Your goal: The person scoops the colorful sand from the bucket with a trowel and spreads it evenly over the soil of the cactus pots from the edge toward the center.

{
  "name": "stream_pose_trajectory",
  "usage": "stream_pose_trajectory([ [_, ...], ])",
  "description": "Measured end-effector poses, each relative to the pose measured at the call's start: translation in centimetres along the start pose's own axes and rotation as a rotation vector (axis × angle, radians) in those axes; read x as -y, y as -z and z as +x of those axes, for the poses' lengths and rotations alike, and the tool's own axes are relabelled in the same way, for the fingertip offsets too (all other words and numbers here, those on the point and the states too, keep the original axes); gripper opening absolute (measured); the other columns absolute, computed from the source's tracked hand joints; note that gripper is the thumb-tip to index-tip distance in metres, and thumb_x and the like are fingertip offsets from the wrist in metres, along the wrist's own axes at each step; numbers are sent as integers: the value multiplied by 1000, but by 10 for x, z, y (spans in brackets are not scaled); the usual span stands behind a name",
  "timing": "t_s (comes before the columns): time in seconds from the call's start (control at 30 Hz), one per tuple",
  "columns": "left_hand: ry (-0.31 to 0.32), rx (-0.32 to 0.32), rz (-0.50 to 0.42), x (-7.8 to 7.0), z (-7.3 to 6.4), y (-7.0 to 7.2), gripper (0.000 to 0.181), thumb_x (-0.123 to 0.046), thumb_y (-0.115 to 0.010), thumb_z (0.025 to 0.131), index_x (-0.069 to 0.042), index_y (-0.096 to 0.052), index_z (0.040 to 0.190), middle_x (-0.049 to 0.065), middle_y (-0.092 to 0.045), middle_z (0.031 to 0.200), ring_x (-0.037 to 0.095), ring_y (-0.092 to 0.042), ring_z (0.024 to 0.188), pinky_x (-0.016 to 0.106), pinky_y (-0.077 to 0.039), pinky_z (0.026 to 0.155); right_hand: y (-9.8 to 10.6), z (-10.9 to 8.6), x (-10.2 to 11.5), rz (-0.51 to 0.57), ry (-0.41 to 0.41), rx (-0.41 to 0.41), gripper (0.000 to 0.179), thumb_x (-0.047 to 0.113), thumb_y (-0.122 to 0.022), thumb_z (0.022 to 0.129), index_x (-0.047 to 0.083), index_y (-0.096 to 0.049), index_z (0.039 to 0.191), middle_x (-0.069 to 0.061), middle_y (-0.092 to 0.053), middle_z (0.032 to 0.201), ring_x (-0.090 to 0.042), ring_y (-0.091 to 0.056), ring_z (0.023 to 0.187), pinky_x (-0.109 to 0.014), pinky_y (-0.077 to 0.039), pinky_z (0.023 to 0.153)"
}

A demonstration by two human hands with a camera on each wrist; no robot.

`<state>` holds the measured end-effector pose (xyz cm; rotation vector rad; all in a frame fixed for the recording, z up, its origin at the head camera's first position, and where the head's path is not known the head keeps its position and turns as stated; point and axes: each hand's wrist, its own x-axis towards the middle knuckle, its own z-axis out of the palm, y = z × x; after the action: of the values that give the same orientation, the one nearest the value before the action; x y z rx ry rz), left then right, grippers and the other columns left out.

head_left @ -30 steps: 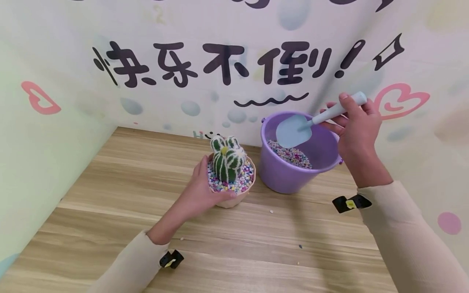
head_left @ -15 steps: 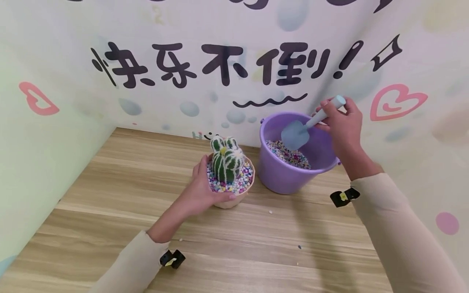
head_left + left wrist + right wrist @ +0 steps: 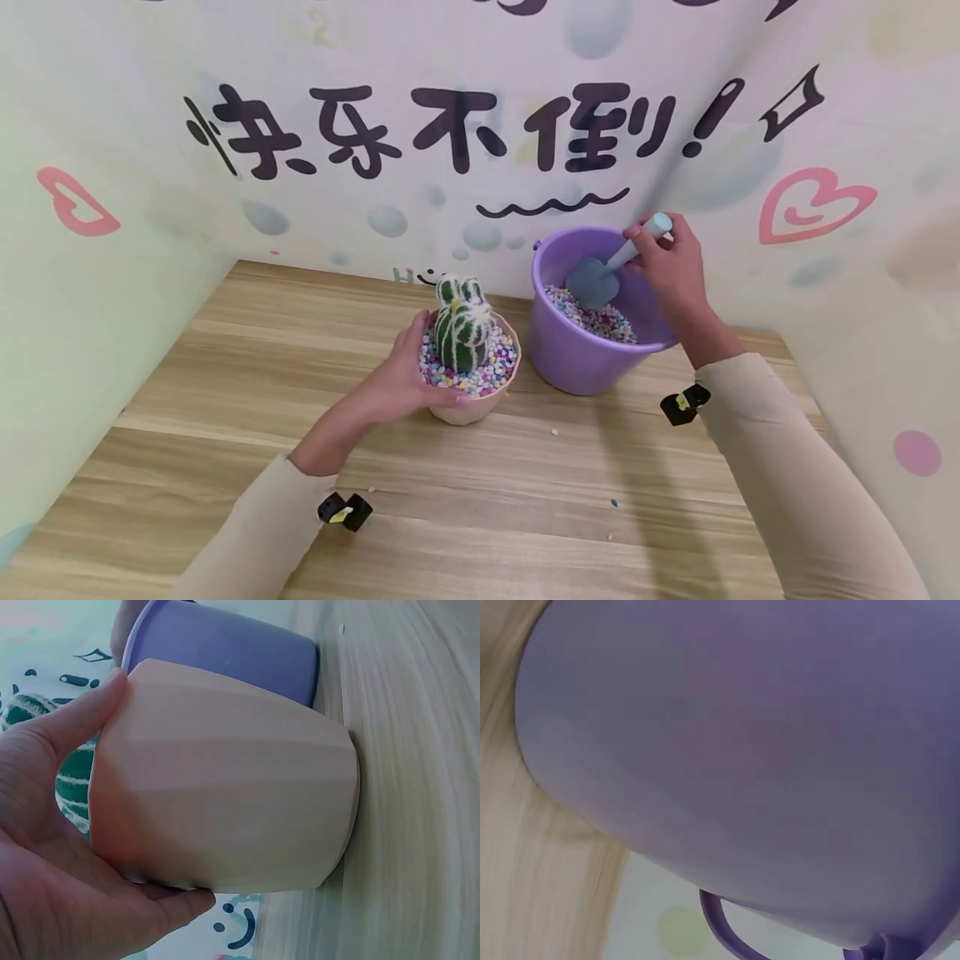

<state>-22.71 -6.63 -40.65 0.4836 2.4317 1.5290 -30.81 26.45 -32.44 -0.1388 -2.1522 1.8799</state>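
Observation:
My left hand [image 3: 405,375] grips the near left side of a pale peach faceted pot [image 3: 225,780], thumb and fingers spread round its rim. In the pot stands a green cactus with white stripes [image 3: 462,333], ringed by multicoloured pebbles [image 3: 498,358]. My right hand [image 3: 671,262] holds the handle of a light blue toy shovel [image 3: 592,283] over the right rim of a purple bucket [image 3: 577,362]. The shovel's blade is down inside the bucket, close over the small coloured pebbles [image 3: 611,323] there. Only the bucket's outer wall fills most of the right wrist view.
Both containers stand side by side on a wood-grain table [image 3: 465,508], near the printed wall cloth [image 3: 337,217] behind. A few loose pebbles lie on the table, one white pebble [image 3: 554,432] in front of the bucket. The bucket's curved handle [image 3: 727,930] hangs at its side.
My right hand has moved left and down, bringing the shovel's blade lower into the bucket with its handle steeper. My left hand keeps its hold on the pot, which leans slightly differently.

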Motion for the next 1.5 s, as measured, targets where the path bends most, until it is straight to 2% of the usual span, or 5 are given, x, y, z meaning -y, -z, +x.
stream_pose_trajectory([
  [0.3, 38, 28, -12, 7, 3, 3, 121, -32, -84, 61, -17, 1, 146, 12, -10, 144, 29, -19, 128, 46, -19, 103, 2, -1, -7, -139, 54, 79, 28, 28, -57, 88, 13, -45, 108, -14, -57, 107, -24, -54, 101, -37, -46, 83],
  [0.47, 41, 31, -20, 7, 3, 4, 120, -30, -83, 62, -17, 2, 146, 12, -9, 145, 29, -18, 129, 46, -18, 103, 1, -4, -6, -224, 83, 98, 26, 30, -53, 91, 12, -43, 107, -14, -58, 103, -23, -55, 95, -34, -49, 79],
  [0.73, 32, 30, -29, 8, 2, 4, 122, -33, -84, 61, -18, 2, 146, 12, -9, 145, 29, -19, 128, 46, -18, 103, 0, -5, -5, -305, 88, 20, 31, 34, -50, 92, 8, -44, 109, -13, -58, 94, -22, -57, 84, -31, -52, 68],
  [1.13, 34, 26, -35, 10, 3, 3, 123, -34, -84, 60, -19, 2, 146, 11, -11, 145, 28, -19, 128, 45, -19, 103, 6, -6, -3, -270, 8, -159, 35, 40, -53, 89, 9, -50, 105, -10, -62, 89, -17, -61, 77, -26, -52, 56],
  [1.5, 33, 28, -44, 11, 2, 4, 124, -36, -84, 59, -21, 2, 146, 11, -9, 145, 29, -19, 129, 47, -20, 103, 18, -4, 5, -14, -124, -276, 29, 33, -60, 87, 7, -49, 94, -7, -63, 79, -16, -64, 64, -30, -52, 51],
])
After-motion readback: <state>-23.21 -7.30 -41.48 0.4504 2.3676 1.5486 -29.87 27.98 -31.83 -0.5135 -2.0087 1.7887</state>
